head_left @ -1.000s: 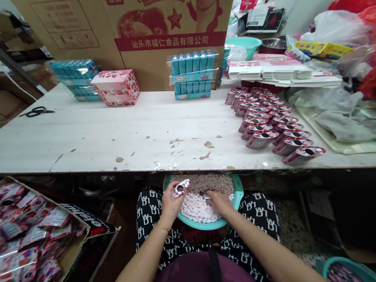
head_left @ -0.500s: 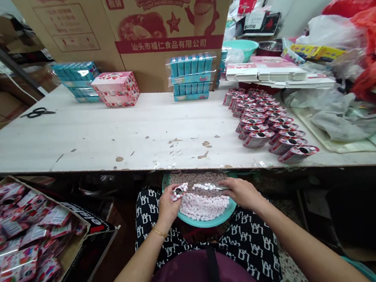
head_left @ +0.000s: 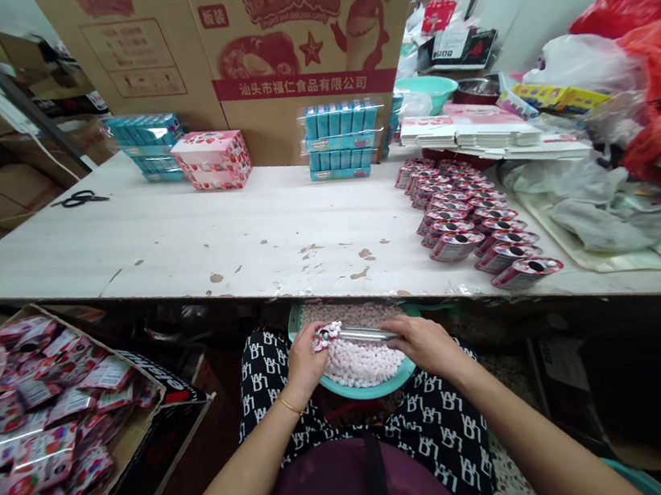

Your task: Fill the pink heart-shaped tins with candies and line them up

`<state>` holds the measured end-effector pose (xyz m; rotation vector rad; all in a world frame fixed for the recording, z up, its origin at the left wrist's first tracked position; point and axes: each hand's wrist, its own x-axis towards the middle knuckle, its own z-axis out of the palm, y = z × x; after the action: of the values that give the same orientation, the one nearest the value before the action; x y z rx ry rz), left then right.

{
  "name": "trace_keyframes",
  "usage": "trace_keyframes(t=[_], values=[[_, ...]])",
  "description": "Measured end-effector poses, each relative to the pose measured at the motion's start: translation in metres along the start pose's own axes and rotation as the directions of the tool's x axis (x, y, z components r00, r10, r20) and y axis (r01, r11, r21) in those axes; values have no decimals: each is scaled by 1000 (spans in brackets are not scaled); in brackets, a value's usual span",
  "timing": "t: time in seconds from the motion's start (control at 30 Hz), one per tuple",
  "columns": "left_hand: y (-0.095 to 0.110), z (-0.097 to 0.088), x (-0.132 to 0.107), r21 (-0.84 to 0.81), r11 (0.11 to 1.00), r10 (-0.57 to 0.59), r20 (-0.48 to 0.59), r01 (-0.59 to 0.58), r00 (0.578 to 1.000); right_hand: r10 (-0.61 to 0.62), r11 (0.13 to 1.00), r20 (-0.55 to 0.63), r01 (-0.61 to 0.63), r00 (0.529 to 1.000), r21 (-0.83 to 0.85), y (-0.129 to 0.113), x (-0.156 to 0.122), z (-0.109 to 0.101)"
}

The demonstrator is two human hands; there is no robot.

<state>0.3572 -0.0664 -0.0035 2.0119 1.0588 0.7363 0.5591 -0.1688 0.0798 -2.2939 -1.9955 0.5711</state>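
Note:
My left hand (head_left: 304, 364) is closed around a small printed candy box (head_left: 321, 340), its round opening facing up with white candies at it. In my right hand (head_left: 425, 340) is a metal scoop (head_left: 369, 334), shaped like a half tube. The scoop's far end meets the box opening, and candies (head_left: 334, 329) are bunched there. Both hands are over a turquoise basin (head_left: 365, 393) on my lap, filled with small white and pale pink candies (head_left: 364, 365).
Rows of printed boxes (head_left: 455, 245) stand at the table's right. A carton (head_left: 161, 396) of similar boxes sits at left. On the table (head_left: 232, 236) are scissors (head_left: 80, 199), a pink box (head_left: 213, 161) and blue packs (head_left: 341, 140). Plastic bags (head_left: 622, 201) lie far right.
The scoop has moved left up to the box opening. Candies that lay along it are now gathered at the opening. The view has shifted slightly.

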Motion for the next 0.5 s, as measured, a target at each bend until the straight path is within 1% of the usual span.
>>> trace_keyframes(t=[0.07, 0.13, 0.2, 0.27, 0.33, 0.37, 0.43, 0.5], values=[[-1, -7, 1, 77, 995, 59, 35, -61, 998, 46, 998, -14, -46, 999, 43, 11, -5, 9], [-5, -17, 3, 176, 980, 78, 69, -89, 995, 107, 994, -25, -106, 994, 42, 18, -10, 18], [-8, -27, 6, 265, 961, 59, 62, -73, 996, 162, 987, -24, -162, 987, 12, 22, -13, 25], [-10, -36, 10, 297, 953, 52, 28, -58, 998, 190, 982, -30, -190, 981, -2, 25, -15, 31], [-10, -42, 14, 242, 969, 55, 10, -56, 998, 195, 981, -53, -194, 979, 29, 27, -14, 36], [-10, -42, 16, 180, 983, 33, 6, -34, 999, 191, 980, -72, -187, 979, 60, 29, -13, 38], [-10, -40, 17, 5, 998, -55, 19, 55, 998, 182, 975, -116, -164, 976, 147, 31, -11, 41], [-9, -33, 17, -182, 970, -151, 60, 160, 987, 174, 959, -155, -131, 972, 252, 31, -8, 43]])
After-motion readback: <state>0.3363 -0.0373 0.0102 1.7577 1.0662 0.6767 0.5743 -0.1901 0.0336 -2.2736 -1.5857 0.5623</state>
